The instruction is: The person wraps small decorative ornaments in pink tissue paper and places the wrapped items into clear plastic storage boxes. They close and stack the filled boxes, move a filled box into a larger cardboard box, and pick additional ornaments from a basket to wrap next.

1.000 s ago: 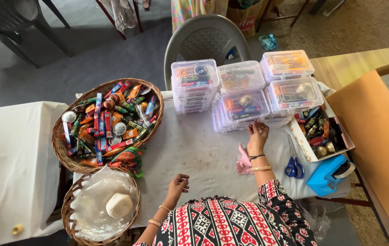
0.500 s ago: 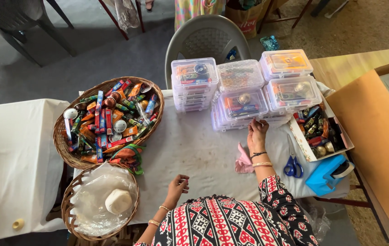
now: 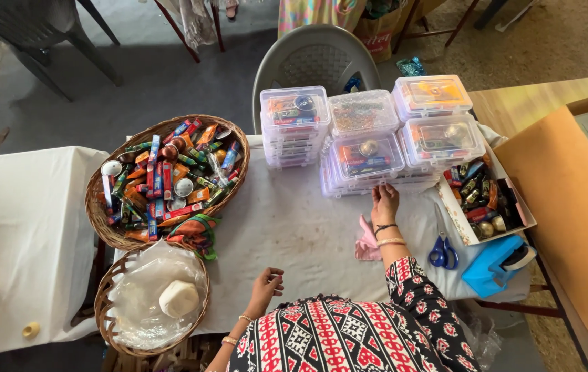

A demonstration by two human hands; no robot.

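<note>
1. Right hand (image 3: 384, 204): stretched forward over the white tablecloth (image 3: 294, 227), fingers loosely spread and holding nothing, fingertips touching the lower front edge of the nearest stack of clear lidded boxes (image 3: 367, 164).
2. Left hand (image 3: 266, 286): close to the body at the near table edge, fingers curled narrow; no object can be seen in it, though the palm is hidden.
3. Stack of clear lidded boxes: stands directly ahead of the right hand, on the far side of the cloth. Its long axis runs left to right across the table. The right hand is at it; the left hand is well apart from it, back and to the left.
4. Neighbouring stacks: 3 more, 1 to the left (image 3: 294, 124), 1 behind (image 3: 363, 112), 1 to the right (image 3: 441, 114), all packed close.
5. Pink cloth scrap (image 3: 365, 241): lies just left of the right wrist.
6. Blue-handled scissors (image 3: 442, 249): to the right of the forearm, near a blue tape dispenser (image 3: 497, 263).
7. Open white box of small items (image 3: 487, 203): right of the stacks.
8. Large wicker basket (image 3: 163, 180) of coloured packets: far left; smaller basket (image 3: 150, 297) holding clear plastic and a white lump just below it.
9. Change from 1 second earlier: the right hand sits a little further forward at the stack's edge; the left hand is in much the same spot; nothing on the table has shifted.
</note>
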